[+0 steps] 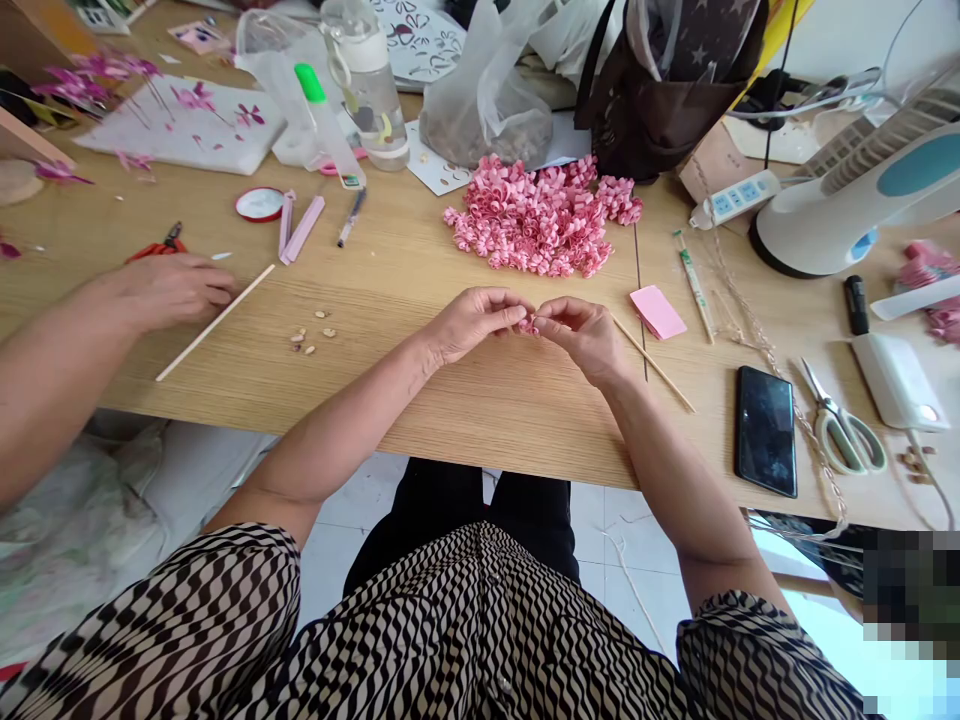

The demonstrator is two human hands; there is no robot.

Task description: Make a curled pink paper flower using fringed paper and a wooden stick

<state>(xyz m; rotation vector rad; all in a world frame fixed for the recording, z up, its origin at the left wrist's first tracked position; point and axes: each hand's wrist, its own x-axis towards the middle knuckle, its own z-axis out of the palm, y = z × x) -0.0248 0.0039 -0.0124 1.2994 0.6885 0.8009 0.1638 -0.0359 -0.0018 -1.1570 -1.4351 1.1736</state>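
Between my two hands, just above the table, is a small pink curled piece (528, 324), partly covered by my fingertips. My left hand (480, 322) pinches it from one side and my right hand (583, 335) from the other. Beyond them lies a large heap of similar pink curled pieces (532, 222). A thin wooden stick (660, 370) rests on the table beside my right hand. Further right is a stack of pink paper slips (658, 312).
At the left, a co-worker's hand (176, 290) rests near a second wooden stick (217, 320) and red-handled pliers (161, 243). A phone (765, 430), scissors (844, 428), a power strip (739, 198) and a white fan-like appliance (832, 205) stand right. A water bottle (375, 95) stands behind.
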